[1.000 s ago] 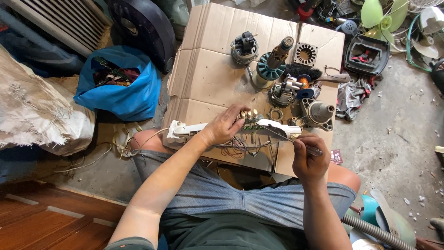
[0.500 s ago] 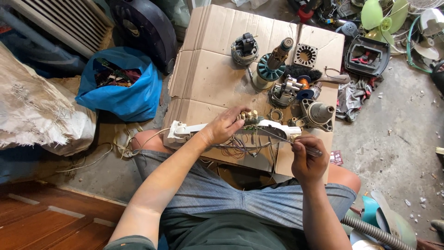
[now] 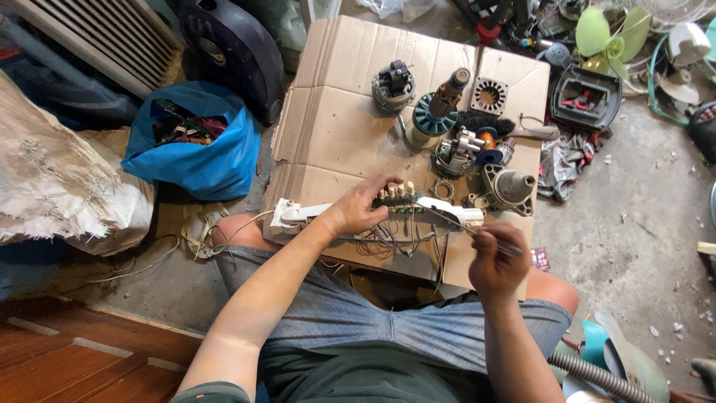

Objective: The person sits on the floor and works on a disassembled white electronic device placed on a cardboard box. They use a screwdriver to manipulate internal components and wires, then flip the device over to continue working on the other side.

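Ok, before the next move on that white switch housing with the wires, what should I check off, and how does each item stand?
1. Left hand gripping the white switch housing: ok.
2. Right hand holding a thin tool pointed at the housing: ok.
3. Tool tip seated on a contact or screw: cannot tell, too small.
4. Loose wires hanging under the housing, clear of the tip: cannot tell.
5. Housing supported over the cardboard: ok.
6. Motor parts apart from both hands: ok.
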